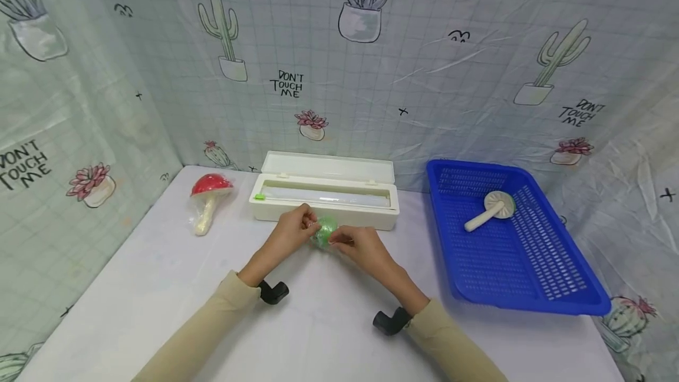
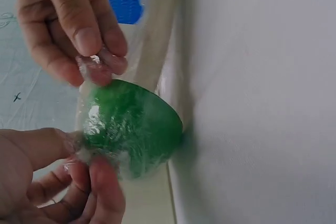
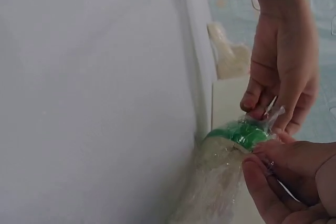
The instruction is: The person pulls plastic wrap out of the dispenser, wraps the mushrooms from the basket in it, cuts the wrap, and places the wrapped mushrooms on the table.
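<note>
White open box (image 1: 345, 214) stands beyond wrapped green mushroom (image 1: 326, 230)

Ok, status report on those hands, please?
Left hand and right hand: both pinch clear film. Green-capped mushroom: wrapped in it. White box: open just behind; nothing visibly blocking.

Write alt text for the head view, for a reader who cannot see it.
A person's left hand and right hand pinch a film-wrapped green-capped mushroom in front of an open white box on a white table. A red-capped mushroom lies to the left; to the right, a blue basket holds a third mushroom.
</note>
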A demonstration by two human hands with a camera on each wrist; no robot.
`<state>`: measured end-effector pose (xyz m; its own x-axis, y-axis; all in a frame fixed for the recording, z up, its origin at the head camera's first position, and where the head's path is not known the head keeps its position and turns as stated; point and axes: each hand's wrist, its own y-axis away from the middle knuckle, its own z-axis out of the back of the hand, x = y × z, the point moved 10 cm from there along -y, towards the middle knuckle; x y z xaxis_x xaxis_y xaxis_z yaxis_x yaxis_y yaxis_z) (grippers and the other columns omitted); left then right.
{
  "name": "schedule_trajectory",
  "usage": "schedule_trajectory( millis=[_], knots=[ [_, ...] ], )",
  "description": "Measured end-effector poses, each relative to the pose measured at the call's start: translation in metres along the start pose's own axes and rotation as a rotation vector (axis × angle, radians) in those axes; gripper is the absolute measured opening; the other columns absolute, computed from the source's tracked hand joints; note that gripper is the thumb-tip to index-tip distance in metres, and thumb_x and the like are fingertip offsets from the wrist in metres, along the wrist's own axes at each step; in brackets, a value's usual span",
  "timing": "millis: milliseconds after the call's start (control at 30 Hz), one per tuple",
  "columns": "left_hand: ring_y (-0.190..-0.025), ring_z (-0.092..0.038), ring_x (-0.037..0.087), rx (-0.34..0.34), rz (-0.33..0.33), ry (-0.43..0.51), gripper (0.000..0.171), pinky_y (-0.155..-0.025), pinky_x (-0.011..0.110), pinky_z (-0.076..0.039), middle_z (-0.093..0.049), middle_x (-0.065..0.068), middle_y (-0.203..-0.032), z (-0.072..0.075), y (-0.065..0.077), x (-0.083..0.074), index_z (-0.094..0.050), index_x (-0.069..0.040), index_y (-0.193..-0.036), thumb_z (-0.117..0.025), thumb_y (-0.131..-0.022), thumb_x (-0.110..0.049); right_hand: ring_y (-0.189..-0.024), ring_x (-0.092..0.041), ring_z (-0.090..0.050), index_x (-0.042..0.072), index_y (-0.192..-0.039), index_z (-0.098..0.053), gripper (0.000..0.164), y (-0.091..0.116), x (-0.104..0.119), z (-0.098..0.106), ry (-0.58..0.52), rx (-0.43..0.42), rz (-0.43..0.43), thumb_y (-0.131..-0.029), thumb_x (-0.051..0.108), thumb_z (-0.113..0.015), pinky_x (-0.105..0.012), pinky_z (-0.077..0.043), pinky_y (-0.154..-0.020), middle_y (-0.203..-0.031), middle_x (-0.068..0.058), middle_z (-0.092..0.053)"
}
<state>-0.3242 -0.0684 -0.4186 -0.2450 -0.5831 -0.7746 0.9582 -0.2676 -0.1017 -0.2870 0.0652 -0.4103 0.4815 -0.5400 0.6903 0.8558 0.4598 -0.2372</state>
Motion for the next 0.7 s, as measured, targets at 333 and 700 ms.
schedule_trajectory(
  millis=[333,700],
  knots=[
    [-0.085,-0.059,0.02,0.073,-0.413,-0.296,0.012,-0.074,0.029,-0.052,-0.063,0.002,-0.091,-0.007,0.005,-0.038,-0.073,-0.008,-0.092,-0.082,-0.084,-0.007,-0.08,-0.014,-0.073,0.007,-0.104,-0.075,0.016,-0.013,-0.023,0.009,-0.067,-0.001,-0.173,-0.088,0.006,-0.078,-0.026,-0.059,-0.07,-0.089,-0.003,-0.077],
    [-0.109,-0.059,0.031,0.183,-0.672,-0.412,0.034,-0.096,0.045,-0.05,-0.06,0.01,-0.117,-0.028,0.016,-0.052,-0.066,-0.01,-0.106,-0.084,-0.08,0.0,-0.078,-0.015,-0.073,0.007,-0.108,-0.072,0.021,-0.002,-0.017,0.03,-0.063,-0.099,-0.192,-0.088,0.004,-0.078,-0.028,-0.059,-0.071,-0.086,-0.003,-0.076]
  ],
)
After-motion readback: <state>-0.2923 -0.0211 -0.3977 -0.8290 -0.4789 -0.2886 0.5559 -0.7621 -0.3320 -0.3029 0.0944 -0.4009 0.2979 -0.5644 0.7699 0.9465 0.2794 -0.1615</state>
